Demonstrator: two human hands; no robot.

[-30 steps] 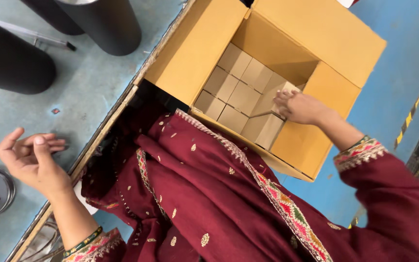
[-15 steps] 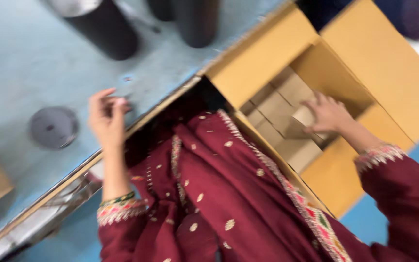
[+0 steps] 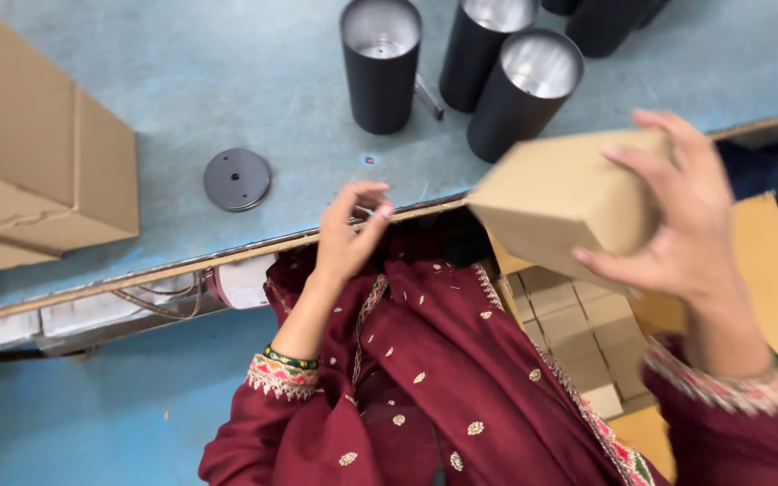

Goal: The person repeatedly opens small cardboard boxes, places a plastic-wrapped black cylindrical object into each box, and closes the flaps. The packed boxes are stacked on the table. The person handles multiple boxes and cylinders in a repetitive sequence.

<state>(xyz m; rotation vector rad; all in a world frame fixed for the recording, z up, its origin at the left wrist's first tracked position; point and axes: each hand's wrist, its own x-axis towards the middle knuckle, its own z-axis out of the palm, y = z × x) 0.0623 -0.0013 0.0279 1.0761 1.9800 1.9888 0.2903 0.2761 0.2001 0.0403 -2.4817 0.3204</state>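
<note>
right hand [image 3: 691, 225]: fingers spread wide and clamped over the top and near side of a small plain brown cardboard box [image 3: 565, 202], held in the air above the near edge of the worktop.
left hand [image 3: 348, 234]: empty, fingers loosely curled with thumb and fingertips almost meeting, hovering at the worktop's near edge.
small box position: tilted, one corner pointing left, clear of the large open brown carton [image 3: 767, 270] at the near right, where more small boxes [image 3: 578, 333] lie packed in rows.
worktop [image 3: 182, 90]: pale blue, carrying three open black metal cylinders [image 3: 380, 67] at the far side, a flat black metal disc [image 3: 238, 179] to the left, a closed brown carton [image 3: 38, 171] at the far left.
grip advice: bring the free hand under the box to level it; a one-handed hold on a tilted box looks apt to slip.
clearance: keep the box well apart from the nearest cylinder [image 3: 524, 90], which looks easy to knock.
</note>
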